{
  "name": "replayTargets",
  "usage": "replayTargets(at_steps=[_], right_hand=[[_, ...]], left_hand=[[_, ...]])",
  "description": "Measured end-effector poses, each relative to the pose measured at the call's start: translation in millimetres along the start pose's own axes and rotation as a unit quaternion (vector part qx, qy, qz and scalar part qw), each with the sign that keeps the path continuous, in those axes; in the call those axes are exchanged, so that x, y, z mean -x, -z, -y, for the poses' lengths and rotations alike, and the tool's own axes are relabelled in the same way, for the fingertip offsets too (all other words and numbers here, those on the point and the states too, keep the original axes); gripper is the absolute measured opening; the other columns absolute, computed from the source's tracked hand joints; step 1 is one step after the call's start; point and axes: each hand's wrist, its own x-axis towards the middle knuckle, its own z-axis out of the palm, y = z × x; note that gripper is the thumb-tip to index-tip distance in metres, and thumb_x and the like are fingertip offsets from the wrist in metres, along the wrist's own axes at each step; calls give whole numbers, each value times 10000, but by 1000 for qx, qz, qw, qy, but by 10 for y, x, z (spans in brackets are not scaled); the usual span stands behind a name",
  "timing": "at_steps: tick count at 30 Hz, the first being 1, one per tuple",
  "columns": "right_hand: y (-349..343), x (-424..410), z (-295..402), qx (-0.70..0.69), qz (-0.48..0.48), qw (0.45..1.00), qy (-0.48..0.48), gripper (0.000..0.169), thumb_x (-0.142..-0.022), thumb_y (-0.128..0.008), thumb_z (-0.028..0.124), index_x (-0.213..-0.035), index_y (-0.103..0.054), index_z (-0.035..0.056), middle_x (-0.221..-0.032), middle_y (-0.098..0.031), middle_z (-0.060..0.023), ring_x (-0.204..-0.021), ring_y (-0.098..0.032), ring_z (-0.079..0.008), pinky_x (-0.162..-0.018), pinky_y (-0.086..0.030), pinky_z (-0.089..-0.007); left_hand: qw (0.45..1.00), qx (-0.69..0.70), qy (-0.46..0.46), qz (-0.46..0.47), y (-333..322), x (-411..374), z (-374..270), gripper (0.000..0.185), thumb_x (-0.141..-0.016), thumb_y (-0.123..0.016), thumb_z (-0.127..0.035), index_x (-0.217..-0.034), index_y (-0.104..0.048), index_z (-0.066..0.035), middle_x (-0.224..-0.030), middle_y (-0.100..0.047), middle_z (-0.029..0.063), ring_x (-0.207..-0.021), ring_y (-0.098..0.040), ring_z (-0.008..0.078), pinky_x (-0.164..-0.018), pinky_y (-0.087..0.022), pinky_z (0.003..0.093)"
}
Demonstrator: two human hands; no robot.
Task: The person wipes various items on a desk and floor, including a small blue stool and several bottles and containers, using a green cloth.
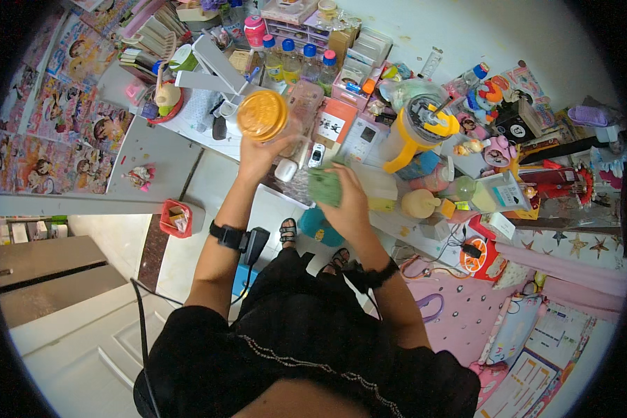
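Observation:
My left hand (259,157) grips a clear container with a ridged orange lid (262,116), held above the desk's front edge; most of its body is hidden under the lid. A crumpled green cloth (324,184) is bunched in my right hand (351,204), apart from the container. Between the hands lie a white rounded case (286,170) and a small white toy car (316,155). Behind them are a clear plastic box (304,102) and an orange-and-white booklet (335,123). To the right stands a large clear tumbler with a yellow handle (423,123).
Several capped bottles (291,60) line the desk's back beside a white folding lamp (219,65). Toys, a pump bottle (419,202) and boxes crowd the right side. A red-lined bin (176,218) and a teal stool (321,227) are below. A black cable (141,324) hangs at left.

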Motion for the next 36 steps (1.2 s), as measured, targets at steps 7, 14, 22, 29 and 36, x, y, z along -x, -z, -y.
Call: replayTargets(at_steps=[7, 14, 22, 29, 36], right_hand=[[-478, -379, 250, 11, 45, 999, 11, 559, -611, -660, -25, -1129, -490, 99, -1095, -545, -135, -1036, -540, -380, -809, -468, -432], [-639, -893, 294, 83, -6, 992, 94, 721, -577, -701, -51, -1227, -429, 102, -1210, -454, -141, -1105, -498, -374, -847, -480, -409], [-687, -808, -348, 164, -6, 986, 8, 671, -695, -695, 81, -1309, -427, 89, -1241, -499, -164, -1121, -505, -371, -901, -423, -524], [-442, -721, -1286, 419, -49, 875, -238, 527, -762, -673, 294, -1162, -502, -3, -1035, -581, -161, -980, -575, -316, -804, -452, -501], [-547, -827, -1340, 347, -101, 880, -308, 708, -648, -784, 327, -1162, -440, -18, -1071, -539, -192, -971, -574, -322, -759, -505, -424]], left_hand=[[976, 115, 183, -33, 727, 549, 89, 809, -639, -800, -106, -1334, -400, -2, -1354, -465, 156, -1229, -470, 249, -990, -413, 387], [966, 227, 108, 65, 869, 478, -148, 968, -581, -749, -215, -1405, -291, 3, -1462, -334, 173, -1278, -420, 260, -1075, -313, 384], [949, 244, 186, 71, 764, 343, 474, 694, -710, -687, -195, -1315, -404, -5, -1223, -542, 82, -1141, -519, 214, -998, -375, 347], [946, 267, 159, 99, 834, 309, 654, 713, -716, -668, -177, -1342, -370, -8, -1269, -509, 95, -1181, -485, 233, -1032, -341, 381], [953, 208, 171, 139, 1125, 248, 644, 804, -737, -652, -225, -1398, -279, 40, -1417, -379, 153, -1290, -388, 266, -1079, -273, 403]])
